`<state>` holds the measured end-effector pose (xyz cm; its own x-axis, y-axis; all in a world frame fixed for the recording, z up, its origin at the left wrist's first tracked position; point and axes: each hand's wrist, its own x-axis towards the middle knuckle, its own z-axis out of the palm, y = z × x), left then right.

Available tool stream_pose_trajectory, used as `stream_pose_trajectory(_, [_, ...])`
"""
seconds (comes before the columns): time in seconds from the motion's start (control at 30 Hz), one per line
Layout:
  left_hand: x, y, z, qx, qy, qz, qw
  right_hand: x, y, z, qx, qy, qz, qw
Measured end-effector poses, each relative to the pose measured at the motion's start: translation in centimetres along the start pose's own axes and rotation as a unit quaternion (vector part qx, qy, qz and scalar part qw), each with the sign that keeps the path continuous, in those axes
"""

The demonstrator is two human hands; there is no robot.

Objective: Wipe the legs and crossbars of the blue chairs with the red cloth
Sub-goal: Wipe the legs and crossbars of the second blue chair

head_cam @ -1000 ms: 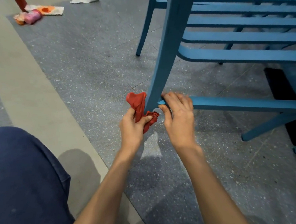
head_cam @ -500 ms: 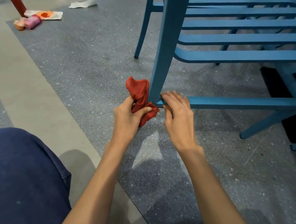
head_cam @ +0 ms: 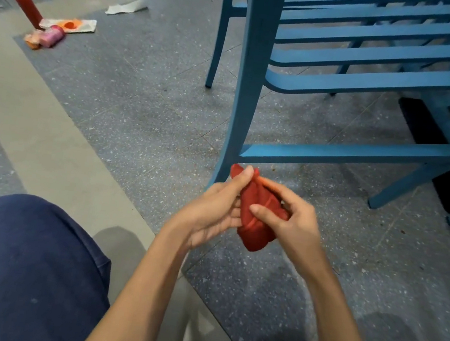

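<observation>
Red cloth (head_cam: 254,220), a small crumpled rag of soft fabric, is held between both hands, just in front of the foot of the nearest tall blue painted chair leg (head_cam: 247,89) and apart from it. The upper tip of the bundle is pinched by the left hand (head_cam: 211,213) between thumb and fingers (head_cam: 242,177), while the lower bulk is gripped by the right hand (head_cam: 296,219), whose fingers are curled behind it with the thumb laid across the front. The red cloth is judged to be very light, limp and easily squashed, neither fragile nor slippery. Whatever shape is pressed into it will be taken, so a firm wad is needed if rubbing pressure is to be passed on. It is best taken round its thick middle, with a pad of fabric left proud of the fingertips, or wrapped round the leg and drawn along. The long blue crossbar (head_cam: 345,152), just beyond the fingers, could be wiped likewise. A loose tail might be dragged over the speckled grey stone floor (head_cam: 141,106).
</observation>
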<state>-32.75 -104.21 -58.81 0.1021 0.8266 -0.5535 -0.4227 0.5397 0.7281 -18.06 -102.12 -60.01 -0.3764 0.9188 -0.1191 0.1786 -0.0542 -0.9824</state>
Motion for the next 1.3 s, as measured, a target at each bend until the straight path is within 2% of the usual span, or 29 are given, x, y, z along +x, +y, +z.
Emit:
stream_pose_trajectory(0.07, [-0.3,1.6,-0.5,0.099,-0.037,-0.028,0.994,0.1,-0.7,-1.0,0.011,0.025,-0.009,1.0])
stream_pose_trajectory(0.13, [-0.4,3.3,-1.1,0.178,-0.028,-0.026,0.983,0.6,-1.8,-0.5,0.013,0.044,-0.034,0.998])
stream_pose_trajectory(0.2, [-0.6,5.1,-1.9,0.259,0.011,-0.01,0.966,1.5,-2.9,0.3,-0.01,0.08,-0.048,0.996])
stream_pose_trajectory(0.27, [-0.9,6.7,-3.3,0.341,0.073,-0.002,0.937,2.6,-3.6,0.4,-0.055,0.159,-0.046,0.985])
stream_pose_trajectory(0.37, [-1.2,8.0,-5.4,0.392,0.157,0.032,0.906,4.1,-4.9,0.1,-0.143,0.293,-0.042,0.945])
stream_pose_trajectory(0.4, [-0.9,8.1,-5.7,0.395,0.169,0.056,0.901,4.6,-5.0,0.5,-0.158,0.293,-0.036,0.942])
stream_pose_trajectory(0.47, [-0.1,8.0,-5.7,0.389,0.161,0.106,0.901,5.9,-4.6,2.4,-0.222,0.2,-0.047,0.953])
stream_pose_trajectory(0.53, [0.8,7.5,-5.3,0.374,0.126,0.152,0.906,7.0,-3.2,4.6,-0.307,0.098,-0.103,0.941])
stream_pose_trajectory(0.6, [1.3,7.0,-4.8,0.367,0.098,0.193,0.905,7.5,-2.0,5.2,-0.348,0.066,-0.13,0.926])
stream_pose_trajectory(0.77, [1.9,5.7,-5.1,0.318,0.096,0.241,0.912,6.9,-1.2,1.1,-0.41,0.084,-0.128,0.899])
stream_pose_trajectory(0.9, [2.7,5.3,-5.3,0.334,0.134,0.254,0.898,6.7,-0.5,-4.4,-0.469,0.194,-0.059,0.86])
stream_pose_trajectory(1.0, [3.2,4.7,-5.1,0.347,0.17,0.276,0.88,7.2,-0.7,-5.0,-0.495,0.226,-0.01,0.839])
stream_pose_trajectory(1.07, [3.3,4.4,-5.1,0.36,0.18,0.289,0.869,7.2,-1.1,-2.3,-0.485,0.195,-0.012,0.852])
stream_pose_trajectory(1.17, [3.4,4.2,-5.2,0.37,0.175,0.306,0.859,7.0,-1.3,3.0,-0.493,0.095,-0.054,0.863])
stream_pose_trajectory(1.3, [3.2,4.0,-5.1,0.379,0.179,0.308,0.854,7.0,-1.3,3.7,-0.464,0.087,-0.065,0.879])
